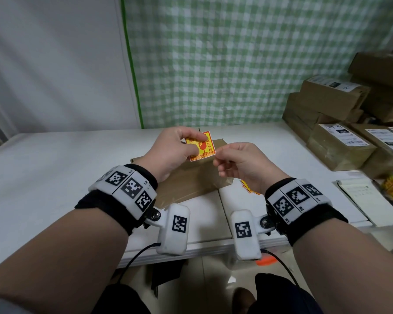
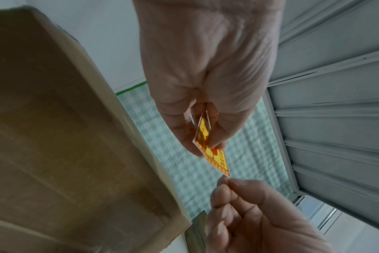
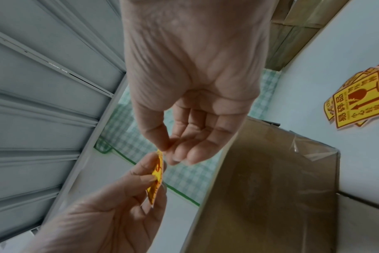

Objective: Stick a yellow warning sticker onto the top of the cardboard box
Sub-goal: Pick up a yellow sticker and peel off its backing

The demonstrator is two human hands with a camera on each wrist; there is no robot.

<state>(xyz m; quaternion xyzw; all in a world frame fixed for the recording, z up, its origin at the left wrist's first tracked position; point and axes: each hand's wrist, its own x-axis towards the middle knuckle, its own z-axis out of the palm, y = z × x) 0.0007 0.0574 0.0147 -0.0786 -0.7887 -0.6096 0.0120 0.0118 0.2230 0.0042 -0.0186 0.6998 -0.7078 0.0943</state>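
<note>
A glossy, square yellow warning sticker (image 1: 201,146) is held above the flat brown cardboard box (image 1: 191,182) on the white desk (image 1: 43,168). The left hand (image 1: 170,152) pinches it in a thumb-and-finger grip. At the sticker's 4 o'clock corner, the right hand (image 1: 243,164) curls its fingertips together; whether they grip the corner I cannot tell.

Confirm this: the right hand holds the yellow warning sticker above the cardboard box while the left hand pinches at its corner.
Hands swapped. In the head view the left hand holds the yellow warning sticker above the cardboard box, and the right hand pinches at its corner.
</note>
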